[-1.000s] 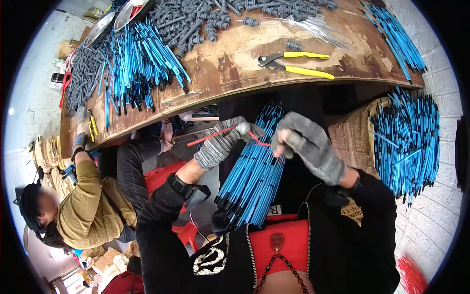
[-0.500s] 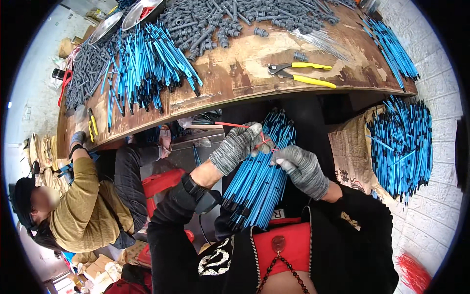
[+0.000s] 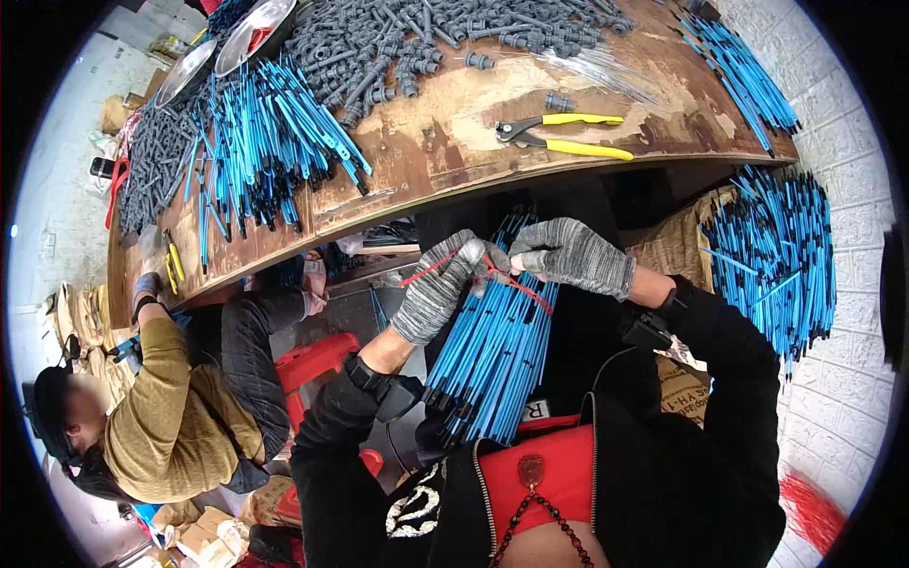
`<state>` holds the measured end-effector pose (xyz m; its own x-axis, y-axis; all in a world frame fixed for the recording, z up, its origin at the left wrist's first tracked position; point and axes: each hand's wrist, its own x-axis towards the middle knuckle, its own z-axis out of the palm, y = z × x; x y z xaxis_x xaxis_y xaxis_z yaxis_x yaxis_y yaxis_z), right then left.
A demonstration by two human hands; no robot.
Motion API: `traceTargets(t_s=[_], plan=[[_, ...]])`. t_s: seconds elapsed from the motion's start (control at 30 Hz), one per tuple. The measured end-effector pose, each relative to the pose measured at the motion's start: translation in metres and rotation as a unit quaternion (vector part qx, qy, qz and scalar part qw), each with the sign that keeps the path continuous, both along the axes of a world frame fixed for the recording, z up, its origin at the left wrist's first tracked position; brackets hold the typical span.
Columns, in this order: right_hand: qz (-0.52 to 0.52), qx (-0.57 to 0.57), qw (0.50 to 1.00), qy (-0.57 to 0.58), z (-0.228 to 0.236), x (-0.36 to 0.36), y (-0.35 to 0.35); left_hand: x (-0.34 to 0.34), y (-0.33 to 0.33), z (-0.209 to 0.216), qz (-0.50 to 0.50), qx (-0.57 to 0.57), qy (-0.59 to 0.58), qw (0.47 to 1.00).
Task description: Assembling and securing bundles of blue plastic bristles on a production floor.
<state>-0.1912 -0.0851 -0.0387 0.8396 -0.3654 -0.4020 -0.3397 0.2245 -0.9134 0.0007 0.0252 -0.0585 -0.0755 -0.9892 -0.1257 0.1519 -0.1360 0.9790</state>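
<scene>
A bundle of thin blue rods [image 3: 494, 346] with black ends lies on my lap, its far end under the table edge. A red plastic tie [image 3: 532, 296] runs across the bundle's upper part. My left hand [image 3: 443, 284], in a grey knit glove, pinches the tie at the bundle's left side, and a loose red end sticks out past the fingers. My right hand [image 3: 575, 256], gloved alike, is closed over the bundle's top right, fingertips at the red tie. The glove hides exactly how they grip it.
A wooden table [image 3: 426, 166] curves ahead, bearing yellow-handled pliers [image 3: 565, 133], grey plastic fittings [image 3: 379, 57] and loose blue rods [image 3: 275, 142]. More blue rods [image 3: 772, 260] fill a sack at right. A co-worker [image 3: 180, 407] sits at left near a red stool [image 3: 317, 360].
My right hand has moved up and left, toward the left hand. The red tie now shows stretched across the bundle's right side. The view has shifted slightly.
</scene>
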Motion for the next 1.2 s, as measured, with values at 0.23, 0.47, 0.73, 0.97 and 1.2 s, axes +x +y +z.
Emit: traceTargets(t_s=[0.23,0.47,0.73,0.97,1.2], plan=[[-0.061,0.071,0.996,-0.017,0.012,0.006,0.021,0.018,-0.026,-0.003,-0.139,0.193,0.049,0.970],[0.229,-0.723,0.638,-0.130,0.016,-0.017,0.032,0.010,-0.012,-0.014,-0.071,0.225,0.124,0.964],[-0.037,-0.022,0.991,-0.130,-0.014,-0.007,0.008,-0.001,-0.005,-0.022,0.011,-0.027,0.028,0.999],[0.067,-0.272,0.958,-0.058,0.000,-0.010,0.002,-0.002,-0.016,-0.030,-0.070,0.003,0.159,0.985],[0.065,-0.418,0.899,-0.115,-0.008,-0.033,0.022,0.016,0.003,-0.054,-0.033,-0.021,0.090,0.995]])
